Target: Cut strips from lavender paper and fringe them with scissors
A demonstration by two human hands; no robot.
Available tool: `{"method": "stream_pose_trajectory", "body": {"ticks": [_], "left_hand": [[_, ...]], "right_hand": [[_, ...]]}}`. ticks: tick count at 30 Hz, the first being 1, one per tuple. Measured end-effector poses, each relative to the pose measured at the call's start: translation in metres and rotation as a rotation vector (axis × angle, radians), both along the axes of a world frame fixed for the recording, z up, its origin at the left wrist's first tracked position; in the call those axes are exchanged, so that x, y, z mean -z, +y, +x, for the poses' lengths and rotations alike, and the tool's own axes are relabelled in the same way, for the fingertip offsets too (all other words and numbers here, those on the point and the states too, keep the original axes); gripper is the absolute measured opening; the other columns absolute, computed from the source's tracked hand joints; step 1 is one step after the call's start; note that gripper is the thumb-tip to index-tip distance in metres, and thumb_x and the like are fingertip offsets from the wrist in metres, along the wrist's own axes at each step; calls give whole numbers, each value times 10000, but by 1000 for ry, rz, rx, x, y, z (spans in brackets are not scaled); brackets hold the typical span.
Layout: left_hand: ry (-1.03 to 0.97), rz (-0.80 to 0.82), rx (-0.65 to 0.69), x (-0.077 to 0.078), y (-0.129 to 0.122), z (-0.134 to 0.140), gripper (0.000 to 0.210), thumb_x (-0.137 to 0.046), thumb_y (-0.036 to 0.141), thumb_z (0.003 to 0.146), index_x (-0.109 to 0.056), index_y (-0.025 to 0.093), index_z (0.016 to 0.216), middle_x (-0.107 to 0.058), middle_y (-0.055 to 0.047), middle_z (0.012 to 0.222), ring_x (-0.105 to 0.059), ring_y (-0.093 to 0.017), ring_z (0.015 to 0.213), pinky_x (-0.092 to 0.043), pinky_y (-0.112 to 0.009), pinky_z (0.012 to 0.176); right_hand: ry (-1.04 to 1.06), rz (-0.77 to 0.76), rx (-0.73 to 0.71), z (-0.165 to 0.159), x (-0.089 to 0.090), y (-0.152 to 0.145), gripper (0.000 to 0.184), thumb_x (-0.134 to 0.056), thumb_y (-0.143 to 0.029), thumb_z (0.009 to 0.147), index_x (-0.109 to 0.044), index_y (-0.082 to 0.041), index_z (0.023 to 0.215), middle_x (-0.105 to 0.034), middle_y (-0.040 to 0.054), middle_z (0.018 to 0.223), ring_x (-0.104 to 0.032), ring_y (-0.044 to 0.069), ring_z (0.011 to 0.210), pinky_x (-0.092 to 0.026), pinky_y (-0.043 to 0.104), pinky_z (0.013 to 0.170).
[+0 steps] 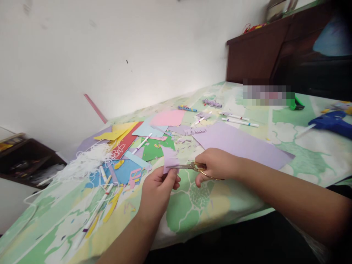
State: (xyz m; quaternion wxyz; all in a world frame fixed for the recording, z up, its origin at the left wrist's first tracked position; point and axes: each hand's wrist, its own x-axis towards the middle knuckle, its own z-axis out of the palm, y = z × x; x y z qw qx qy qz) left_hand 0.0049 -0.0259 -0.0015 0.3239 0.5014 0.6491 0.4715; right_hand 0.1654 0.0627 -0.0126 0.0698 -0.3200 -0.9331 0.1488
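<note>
A strip of light purple paper (171, 157) is pinched at its lower end between the thumb and fingers of my left hand (161, 187). Its edge is cut into a fringe. My right hand (213, 165) grips a pair of scissors (188, 166) with gold-coloured handles. The blades reach across the strip just above my left thumb. On the table beyond lies another fringed purple strip (194, 131), beside a large purple sheet (236, 141). A green paper piece (156, 148) with small scraps on it lies behind my left hand.
White yarn (85, 161) is heaped at the left, near yellow paper (118, 131), red paper (129, 141) and several markers (240, 122). A blue glue gun (330, 120) lies at the right on the patterned tablecloth (189, 216). The white wall (137, 47) rises behind the table.
</note>
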Motion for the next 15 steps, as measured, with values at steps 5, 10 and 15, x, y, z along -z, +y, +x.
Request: {"method": "stream_pose_trajectory", "body": {"ticks": [5,10,15], "left_hand": [[-146,-5,66,7,2,-4,154,-520,293,669,-564,159,607,-574,12,531,-512,-102,476,-418,-231,501],[-129,8,35,8,2,-4,168,-516,294,675,-560,150,601,-566,9,526,-503,-98,465,-416,-229,491],[-54,79,-26,6,2,-5,195,-494,312,699,-547,157,592,-548,21,525,-500,-87,473,-413,-218,511]], "right_hand": [[14,14,14,0,2,1,496,-444,-670,534,-483,-176,552,-444,-23,453,-330,81,433,-203,201,415],[29,-3,27,1,-2,0,509,-425,-684,531,-453,-176,542,-431,-26,462,-323,78,430,-199,201,410],[59,-55,9,2,-5,-2,505,-434,-678,531,-454,-175,576,-445,-23,501,-342,80,454,-209,198,415]]}}
